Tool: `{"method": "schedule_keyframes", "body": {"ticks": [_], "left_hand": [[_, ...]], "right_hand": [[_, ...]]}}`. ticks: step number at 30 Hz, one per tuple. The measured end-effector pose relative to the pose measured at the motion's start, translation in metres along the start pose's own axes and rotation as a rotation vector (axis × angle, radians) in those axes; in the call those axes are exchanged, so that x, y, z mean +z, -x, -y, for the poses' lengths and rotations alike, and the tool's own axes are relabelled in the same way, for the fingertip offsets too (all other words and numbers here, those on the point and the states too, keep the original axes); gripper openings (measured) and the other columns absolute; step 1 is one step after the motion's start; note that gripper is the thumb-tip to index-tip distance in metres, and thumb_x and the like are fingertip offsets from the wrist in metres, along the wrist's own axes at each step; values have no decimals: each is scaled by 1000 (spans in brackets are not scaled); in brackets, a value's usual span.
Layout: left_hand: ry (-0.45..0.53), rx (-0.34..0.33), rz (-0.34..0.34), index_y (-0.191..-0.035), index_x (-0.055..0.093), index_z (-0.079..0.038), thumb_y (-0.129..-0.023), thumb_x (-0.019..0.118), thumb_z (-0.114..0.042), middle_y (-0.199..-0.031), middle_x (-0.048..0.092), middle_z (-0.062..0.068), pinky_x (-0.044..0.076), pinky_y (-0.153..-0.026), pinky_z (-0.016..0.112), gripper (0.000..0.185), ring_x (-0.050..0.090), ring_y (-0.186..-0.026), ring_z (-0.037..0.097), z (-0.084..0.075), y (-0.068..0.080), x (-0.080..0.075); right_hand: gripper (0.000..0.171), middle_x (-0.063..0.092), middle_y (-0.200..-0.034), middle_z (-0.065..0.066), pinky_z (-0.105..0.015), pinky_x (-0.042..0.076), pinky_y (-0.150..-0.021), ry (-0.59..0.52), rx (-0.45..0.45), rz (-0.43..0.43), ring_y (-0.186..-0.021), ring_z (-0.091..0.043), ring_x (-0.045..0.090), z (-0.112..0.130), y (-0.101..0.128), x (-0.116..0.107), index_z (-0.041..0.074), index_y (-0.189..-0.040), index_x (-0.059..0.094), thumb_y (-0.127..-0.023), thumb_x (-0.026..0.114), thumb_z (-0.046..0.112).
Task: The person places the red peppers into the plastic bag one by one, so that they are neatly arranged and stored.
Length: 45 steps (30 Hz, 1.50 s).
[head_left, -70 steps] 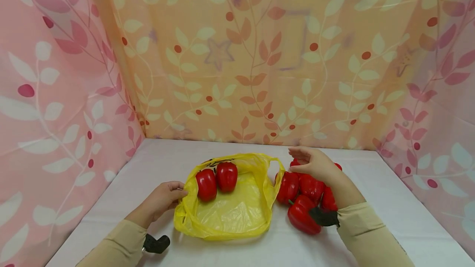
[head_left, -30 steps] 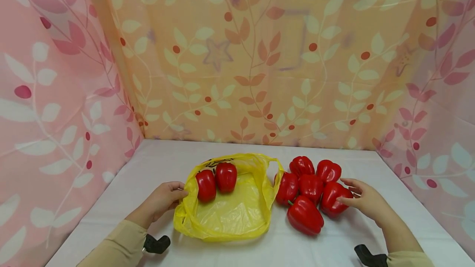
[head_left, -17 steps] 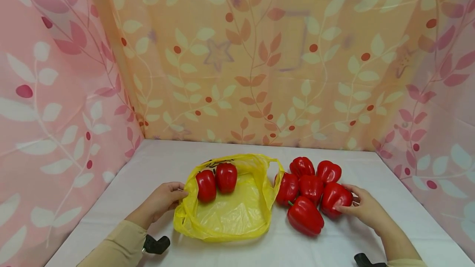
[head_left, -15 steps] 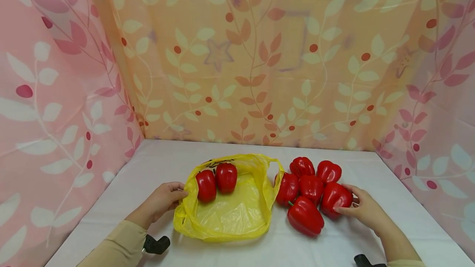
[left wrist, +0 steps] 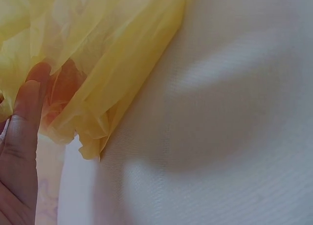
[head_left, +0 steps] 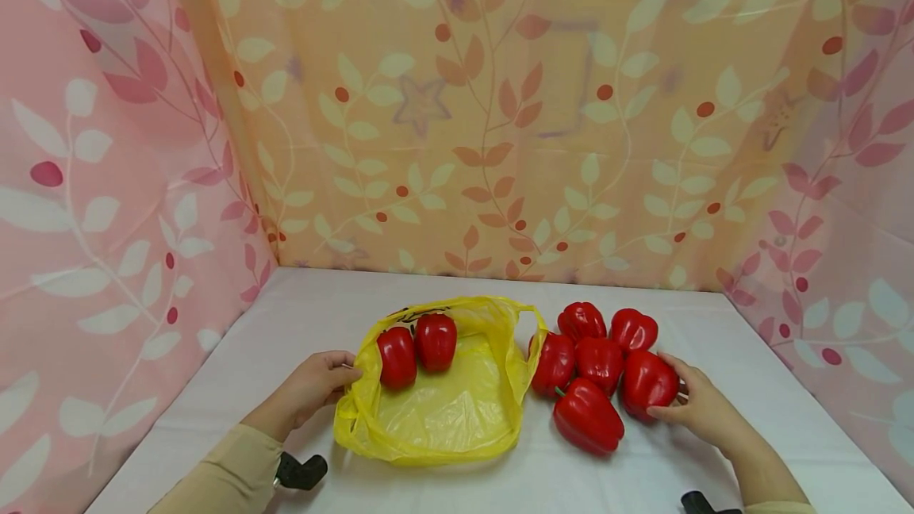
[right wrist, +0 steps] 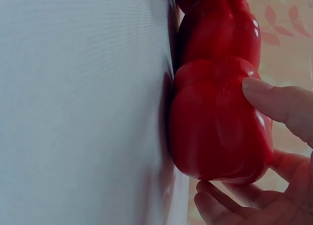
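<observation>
A yellow plastic bag [head_left: 457, 415] lies with its mouth spread, two red bell peppers [head_left: 436, 342] inside at its left and back. My left hand [head_left: 310, 387] pinches the bag's left edge; in the left wrist view, thumb and finger meet at the thin film. To the right of the bag sits a cluster of several red bell peppers [head_left: 598, 363]. My right hand [head_left: 703, 411] holds the rightmost bell pepper [head_left: 648, 387], thumb on its near side and fingers around its far side. In the right wrist view that pepper [right wrist: 220, 127] still stands by its neighbour, low over the cloth.
White cloth covers the table [head_left: 300, 300]. Leaf-patterned curtains [head_left: 493, 101] enclose the back and both sides. A black device [head_left: 301, 471] sits at the left wrist, and another black piece [head_left: 700, 503] shows by the right wrist. The bag's right handle [head_left: 539, 331] touches the nearest pepper.
My right hand has come from above the back of the cluster to the rightmost bell pepper and taken hold of it. The pepper has shifted slightly right. The left hand and bag stay put.
</observation>
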<state>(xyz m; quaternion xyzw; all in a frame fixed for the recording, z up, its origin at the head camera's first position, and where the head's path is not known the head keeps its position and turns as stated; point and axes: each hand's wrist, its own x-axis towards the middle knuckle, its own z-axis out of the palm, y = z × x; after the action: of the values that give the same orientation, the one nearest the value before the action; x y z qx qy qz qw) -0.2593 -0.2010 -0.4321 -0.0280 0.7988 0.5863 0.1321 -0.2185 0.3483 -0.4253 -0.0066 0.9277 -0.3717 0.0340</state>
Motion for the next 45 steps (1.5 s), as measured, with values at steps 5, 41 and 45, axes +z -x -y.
{"method": "schedule_keyframes", "body": {"ticks": [5, 41, 45], "left_hand": [[-1, -9, -17, -100, 62, -3, -88, 60, -18, -91, 62, 7, 53, -72, 31, 19, 56, -75, 20, 0, 0, 1], [12, 4, -7, -102, 62, -2, -87, 61, -20, -92, 62, 7, 53, -74, 32, 23, 56, -77, 20, -1, 2, 1], [13, 3, -8, -102, 62, -2, -87, 61, -20, -92, 62, 7, 53, -74, 32, 23, 56, -77, 20, -1, 2, 1]], "right_hand": [[106, 27, -130, -31, -48, 48, -84, -8, -13, 9, -114, -51, 35, -1, 0, 0, 3, -145, 11, -67, 79, 29], [104, 29, -133, -33, -48, 50, -78, 26, -13, -5, -113, -51, 37, 13, 8, -18, -6, -141, 12, -70, 76, 35], [102, 31, -132, -32, -47, 52, -76, 21, -63, -32, -112, -51, 39, 21, 7, -22, -5, -141, 14, -70, 77, 33]]}}
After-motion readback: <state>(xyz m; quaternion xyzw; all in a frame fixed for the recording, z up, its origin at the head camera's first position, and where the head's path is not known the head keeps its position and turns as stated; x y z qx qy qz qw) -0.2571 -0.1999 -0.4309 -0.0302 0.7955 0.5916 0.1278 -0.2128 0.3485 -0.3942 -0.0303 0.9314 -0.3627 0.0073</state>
